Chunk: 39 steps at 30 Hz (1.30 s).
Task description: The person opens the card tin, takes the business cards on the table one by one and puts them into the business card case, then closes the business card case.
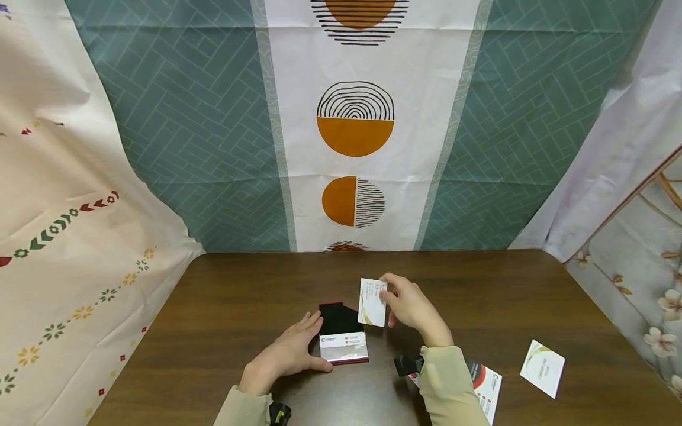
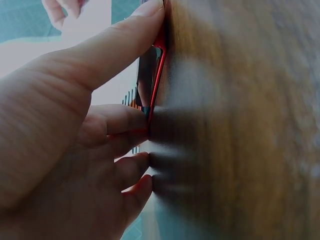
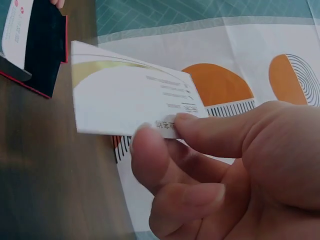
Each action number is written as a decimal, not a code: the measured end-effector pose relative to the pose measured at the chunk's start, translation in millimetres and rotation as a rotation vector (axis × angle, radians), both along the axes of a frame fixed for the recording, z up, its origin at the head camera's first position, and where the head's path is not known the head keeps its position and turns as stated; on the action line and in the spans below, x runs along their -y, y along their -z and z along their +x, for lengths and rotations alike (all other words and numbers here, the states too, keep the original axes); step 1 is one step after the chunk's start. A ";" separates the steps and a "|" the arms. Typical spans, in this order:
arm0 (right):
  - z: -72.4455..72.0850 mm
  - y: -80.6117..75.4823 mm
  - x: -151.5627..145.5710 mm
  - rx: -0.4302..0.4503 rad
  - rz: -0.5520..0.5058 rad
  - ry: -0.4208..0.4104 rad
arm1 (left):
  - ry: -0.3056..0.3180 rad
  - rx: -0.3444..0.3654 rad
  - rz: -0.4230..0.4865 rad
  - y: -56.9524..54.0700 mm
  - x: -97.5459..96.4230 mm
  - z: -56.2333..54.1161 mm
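A white business card with a gold curve and small print is pinched by its edge between the thumb and fingers of my right hand. It is held up at the right of a flat card case with a black inside and red edges. In the case's near part lies a white printed card above a shiny strip. My left hand rests on the table, its fingers and thumb touching the left side and near corner of the case. The right wrist view shows the pinched card tilted.
Another white card lies on the brown table at the right. Red, dark and white printed cards lie partly under my right forearm. A patterned cloth hangs behind the table's far edge.
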State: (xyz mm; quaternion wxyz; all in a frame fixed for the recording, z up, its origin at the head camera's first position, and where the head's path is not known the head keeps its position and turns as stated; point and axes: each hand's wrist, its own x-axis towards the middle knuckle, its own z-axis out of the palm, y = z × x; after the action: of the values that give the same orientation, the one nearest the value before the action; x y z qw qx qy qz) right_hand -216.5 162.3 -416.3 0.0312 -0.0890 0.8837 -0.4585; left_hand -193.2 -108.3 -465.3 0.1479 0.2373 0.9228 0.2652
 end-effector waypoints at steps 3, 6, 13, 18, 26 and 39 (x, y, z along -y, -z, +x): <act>-3.4 1.7 3.0 -0.017 0.014 -0.007 | 0.002 -0.002 -0.002 0.0 0.2 0.5; -5.8 5.2 7.4 -0.029 0.026 -0.006 | 0.001 0.001 -0.002 0.3 0.1 0.6; -6.6 10.6 18.5 -0.049 0.055 -0.024 | 0.000 0.011 -0.008 1.1 -1.5 -0.1; -8.6 12.3 23.9 -0.140 0.124 -0.009 | -0.002 0.004 -0.005 1.6 -1.3 -0.7; -9.7 14.0 28.7 -0.193 0.240 -0.008 | 0.003 -0.003 -0.001 0.7 -0.3 -0.9; -7.1 14.1 40.1 -0.270 0.274 -0.052 | 0.007 -0.014 -0.003 -0.1 -0.1 0.8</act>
State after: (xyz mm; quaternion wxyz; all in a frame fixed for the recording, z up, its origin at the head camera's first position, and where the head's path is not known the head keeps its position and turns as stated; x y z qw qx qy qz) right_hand -223.6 122.2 -430.3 -0.0639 -0.1673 0.9315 -0.3167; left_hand -192.4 -108.1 -465.2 0.1429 0.2421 0.9233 0.2617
